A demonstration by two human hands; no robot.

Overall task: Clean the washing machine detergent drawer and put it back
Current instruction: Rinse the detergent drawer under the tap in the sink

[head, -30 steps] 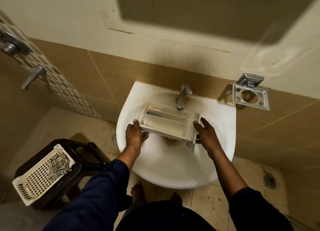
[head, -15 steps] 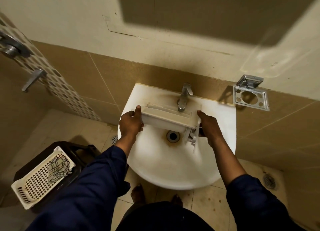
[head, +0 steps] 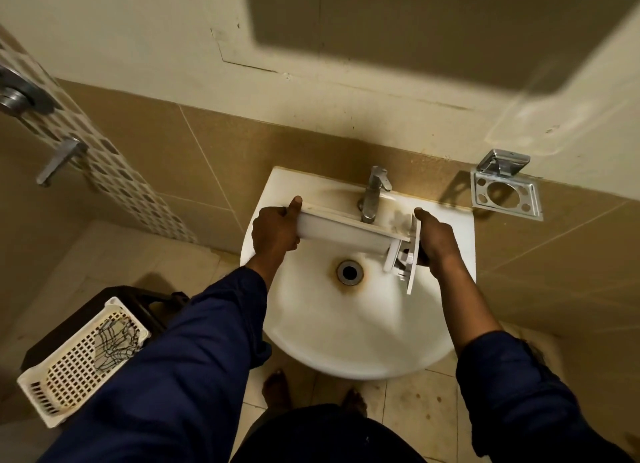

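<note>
Drawer: the white plastic detergent drawer is out of its machine and held over the bowl of the white ceramic wall basin. It is tipped on its side, with the compartments facing the basin's back edge.
Tap: the steel tap at the back of the basin stands just above the drawer. No stream of water shows.
Left grip: the left hand wraps the drawer's plain end, thumb up on the top edge.
Right grip: the right hand clasps the front-panel end, thumb on top. Its fingers are mostly hidden behind the panel.
Done so far: removal and carrying to the basin look finished. Tipping suggests draining or rinsing is in hand.
Cannot tell: whether the compartments are clean, since they face away.
Left to do: probably finish the rinse, then refit. No washing machine is in view.
Beside the basin: a white plastic lattice basket lies down to its left.
</note>
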